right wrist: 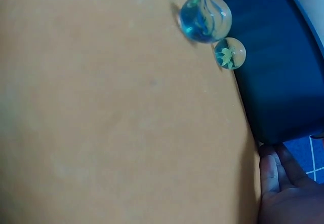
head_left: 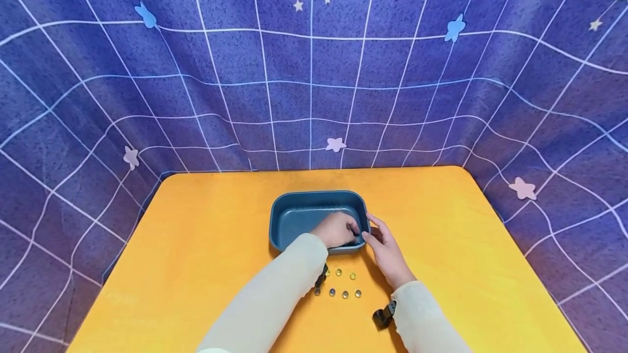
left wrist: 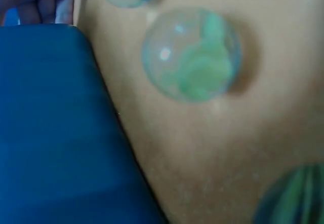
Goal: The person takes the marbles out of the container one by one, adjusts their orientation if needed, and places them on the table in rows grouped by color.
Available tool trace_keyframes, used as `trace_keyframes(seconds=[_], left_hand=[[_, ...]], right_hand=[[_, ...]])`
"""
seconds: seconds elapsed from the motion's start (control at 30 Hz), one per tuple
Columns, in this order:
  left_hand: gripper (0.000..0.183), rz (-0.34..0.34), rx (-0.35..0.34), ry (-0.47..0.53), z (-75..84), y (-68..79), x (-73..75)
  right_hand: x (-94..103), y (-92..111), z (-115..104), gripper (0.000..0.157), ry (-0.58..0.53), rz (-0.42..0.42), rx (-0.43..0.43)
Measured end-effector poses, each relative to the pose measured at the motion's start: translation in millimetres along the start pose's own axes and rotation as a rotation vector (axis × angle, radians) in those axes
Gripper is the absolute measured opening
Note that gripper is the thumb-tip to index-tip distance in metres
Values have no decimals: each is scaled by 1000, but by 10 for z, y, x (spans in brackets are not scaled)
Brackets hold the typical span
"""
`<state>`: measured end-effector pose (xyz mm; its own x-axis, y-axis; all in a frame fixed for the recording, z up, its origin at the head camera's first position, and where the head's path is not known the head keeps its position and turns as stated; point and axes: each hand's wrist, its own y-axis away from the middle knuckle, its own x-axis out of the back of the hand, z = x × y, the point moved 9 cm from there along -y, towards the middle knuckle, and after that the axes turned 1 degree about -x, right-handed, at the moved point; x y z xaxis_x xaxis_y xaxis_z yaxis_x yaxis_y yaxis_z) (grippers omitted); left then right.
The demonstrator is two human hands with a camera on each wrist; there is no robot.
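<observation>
A dark blue rectangular basin (head_left: 299, 194) sits on the table. Inside its right end is my left hand (head_left: 336, 230), its fingers bent downward; the fingertips are in shadow, so anything between them is hidden. My right hand (head_left: 387, 249) lies against the basin's right end from outside, thumb and index fingertip at the rim. In the right wrist view its fingers (right wrist: 270, 176) reach along the wall at the corner. Clear glass marbles lie in rows before the basin, among them a yellowish marble (head_left: 352, 276), a blue-swirled marble (right wrist: 206, 19) and a green-swirled marble (left wrist: 192, 54).
The table (head_left: 211, 222) has a yellow-orange surface. A purple-blue grid-patterned curtain (head_left: 314, 102) hangs behind it and along both sides. Each wrist carries a small black camera; the right wrist's camera (head_left: 384, 315) hangs near the tabletop. My left forearm passes close to the marbles.
</observation>
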<state>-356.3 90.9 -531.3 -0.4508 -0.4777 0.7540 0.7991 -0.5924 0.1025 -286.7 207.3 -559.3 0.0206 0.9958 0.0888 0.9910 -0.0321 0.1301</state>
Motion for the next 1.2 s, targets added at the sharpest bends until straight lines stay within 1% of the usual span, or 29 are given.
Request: trace_keyframes(seconds=[0.17, 0.3, 0.43, 0.53, 0.7, 0.9, 0.97, 1.07, 1.2], left_hand=[[10, -24, -54, -52, 21, -36, -45], [17, -60, -76, -50, -30, -82, -118], [16, -107, -74, -26, -42, -86, -156], [13, -140, -69, -6, -24, -71, -152], [9, -163, -53, 19, -10, -39, -137], [10, -152, -47, 31, -13, -31, -137], [11, -134, -40, 35, -21, -34, -126], [10, -69, -21, 48, -36, -43, -55], [6, 40, 17, 111, -31, -14, 105]], right_hand=[[6, 5, -7, 52, -4, 6, 15], [16, 0, 2, 52, -2, 15, 25], [16, -6, 5, 52, 7, 18, 23], [18, -10, 3, 52, 8, 18, 23], [16, -11, 9, 52, 2, 16, 26], [10, -1, 13, 52, 5, 14, 24], [9, 8, 5, 52, 7, 14, 22], [9, 17, -12, 53, 10, 14, 21], [12, 12, -17, 52, 9, 17, 18]])
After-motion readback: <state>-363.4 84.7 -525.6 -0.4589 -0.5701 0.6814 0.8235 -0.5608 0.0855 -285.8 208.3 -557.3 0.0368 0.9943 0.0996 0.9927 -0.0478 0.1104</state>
